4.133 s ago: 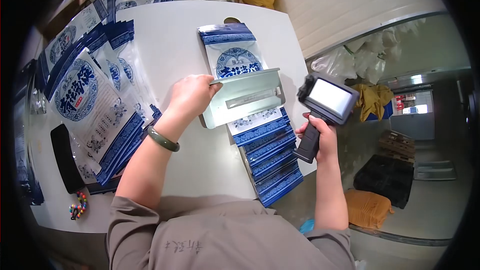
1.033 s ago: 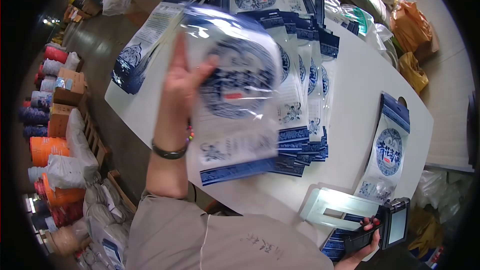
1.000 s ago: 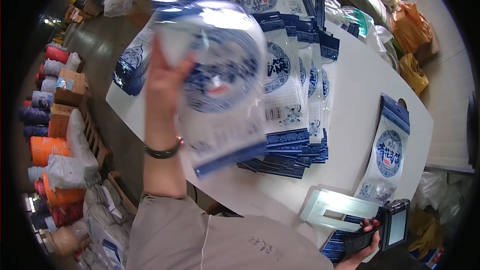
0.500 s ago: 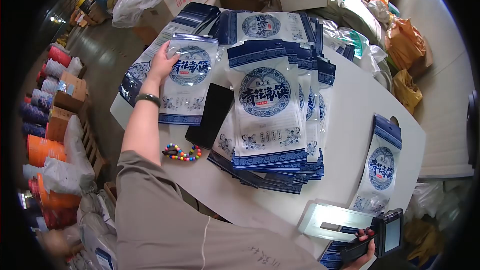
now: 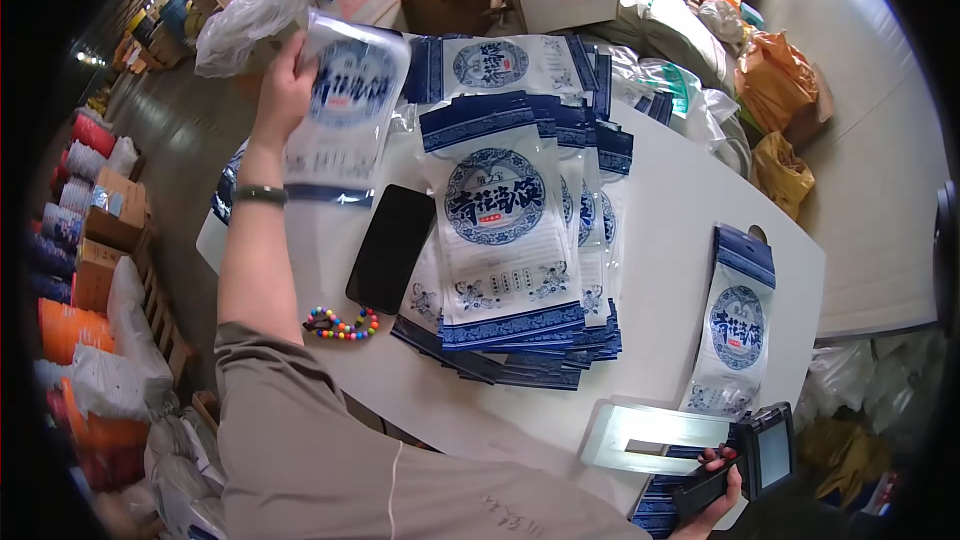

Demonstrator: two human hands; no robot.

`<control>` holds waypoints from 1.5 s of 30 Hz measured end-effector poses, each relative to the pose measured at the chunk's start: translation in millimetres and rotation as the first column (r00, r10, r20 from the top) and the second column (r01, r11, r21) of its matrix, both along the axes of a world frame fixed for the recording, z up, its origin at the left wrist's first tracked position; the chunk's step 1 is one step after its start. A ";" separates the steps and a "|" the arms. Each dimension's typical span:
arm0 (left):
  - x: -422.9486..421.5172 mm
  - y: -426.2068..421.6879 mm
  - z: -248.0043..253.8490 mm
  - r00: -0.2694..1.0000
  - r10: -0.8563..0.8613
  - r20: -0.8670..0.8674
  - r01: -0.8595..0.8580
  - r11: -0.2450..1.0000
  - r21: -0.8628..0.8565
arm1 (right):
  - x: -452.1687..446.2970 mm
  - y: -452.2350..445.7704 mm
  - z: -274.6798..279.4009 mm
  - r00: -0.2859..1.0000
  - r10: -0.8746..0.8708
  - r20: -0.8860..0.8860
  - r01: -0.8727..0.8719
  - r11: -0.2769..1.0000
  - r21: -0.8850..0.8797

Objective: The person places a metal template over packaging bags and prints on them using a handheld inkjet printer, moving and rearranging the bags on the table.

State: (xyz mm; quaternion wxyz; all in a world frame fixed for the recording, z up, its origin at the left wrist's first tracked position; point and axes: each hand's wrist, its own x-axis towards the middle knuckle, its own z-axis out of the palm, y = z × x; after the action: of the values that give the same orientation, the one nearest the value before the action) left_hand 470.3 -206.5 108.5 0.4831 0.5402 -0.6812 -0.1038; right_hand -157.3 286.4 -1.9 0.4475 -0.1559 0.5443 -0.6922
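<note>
Watching the feed from my end, I judge the step in hand to be the handling of a single printed bag (image 5: 345, 115), held up toward ten o'clock. The left hand (image 5: 284, 100) pinches it at its left edge, thumb on the front; where the other fingers press behind it, I can't tell. The print is a little blurred.

At between four and five o'clock, the right hand (image 5: 720, 502) has its fingers closed around the black grip of a handheld device (image 5: 772, 452), its screen facing up. Just beside it is a slotted metal plate (image 5: 612, 432), with a row of overlapping bags (image 5: 738, 325) running up toward four.

A fanned stack of bags (image 5: 495, 205) lies around the centre of the table (image 5: 650, 260), a phone (image 5: 392, 248) at nine, a beaded bracelet (image 5: 350, 332) at eight. To my mind, any move with so limp a sheet calls for a light, steady pinch and a flat hang, kept apart from the stack.
</note>
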 end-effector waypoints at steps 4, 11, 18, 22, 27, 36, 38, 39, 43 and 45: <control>-8.8 -55.4 22.8 0.799 -0.145 -0.583 0.013 0.974 -0.225 | -0.2 0.0 -0.4 1.000 0.016 0.012 -0.016 1.000 -0.013; -100.4 -111.8 -23.7 -0.013 0.113 -0.993 0.070 0.991 0.112 | -1.2 2.7 -2.2 0.999 -0.040 -0.022 0.041 0.999 0.023; -180.8 -125.1 -112.0 -0.105 0.421 -0.901 -0.027 0.904 0.426 | -0.6 0.8 -0.5 1.000 -0.004 -0.007 0.004 1.000 -0.023; -184.7 -114.3 -102.2 -0.060 0.546 -0.835 0.027 0.838 0.546 | 2.7 -0.4 -0.9 0.997 -0.075 -0.010 0.074 0.997 -0.009; -160.9 -142.4 -125.4 -0.040 0.514 -0.857 0.071 0.857 0.511 | 3.6 -1.2 1.2 0.998 -0.070 0.012 0.070 0.997 -0.018; -255.1 56.0 -50.7 0.701 -0.067 -0.710 0.059 0.998 -0.035 | -5.9 8.3 -6.7 0.989 -0.018 0.145 0.033 0.994 -0.102; -303.0 125.1 -70.0 0.678 -0.535 -0.504 0.691 0.697 0.190 | -6.6 10.9 -10.4 0.981 -0.016 0.194 0.044 0.988 -0.145; -336.4 168.5 -67.4 0.708 -0.354 -0.611 0.700 0.468 0.539 | -6.3 11.1 -13.4 0.976 -0.010 0.217 0.050 0.983 -0.179; -441.5 228.2 -112.1 0.793 -0.492 -0.358 0.555 0.345 0.757 | -8.8 10.2 -20.7 0.943 0.003 0.333 0.095 0.956 -0.277; -474.4 224.8 -112.0 0.860 -0.430 -0.275 0.464 0.435 0.772 | -7.9 9.7 -18.8 0.922 -0.019 0.387 0.130 0.956 -0.263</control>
State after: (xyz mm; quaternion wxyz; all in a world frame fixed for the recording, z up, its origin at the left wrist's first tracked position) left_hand -4.1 18.3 -3.6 0.1452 0.4987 -0.6625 -0.5398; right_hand -165.2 296.2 -20.8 0.4907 -0.0604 0.3478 -0.7966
